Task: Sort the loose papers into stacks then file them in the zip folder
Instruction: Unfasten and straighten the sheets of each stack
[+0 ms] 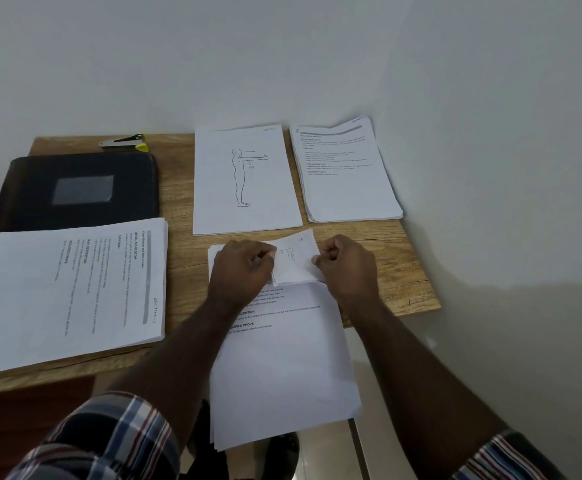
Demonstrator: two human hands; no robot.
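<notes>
Right, both hands are at the centre of the desk (178, 258), working 1 small slip of paper (294, 263). The left hand (241, 271) has its fingers curled in a tight grip on the slip's left edge, and the right hand (346, 268) pinches the right edge, fingers curled in too. The slip sits on the far end of a stack of printed sheets (282, 368) that hangs over the near edge of the desk at 6 o'clock.

Up at 12 o'clock lies a stack topped by a line drawing of a standing figure (246, 181), and just beside it at 1 o'clock, a stack of text pages (346, 174) against the wall. Over at 9 o'clock, a big stack turned sideways (64, 289) overlaps the near edge of the black zip folder (78, 190), which lies closed at 10 o'clock. Behind the folder rests a stapler with a yellow tip (125, 141).
</notes>
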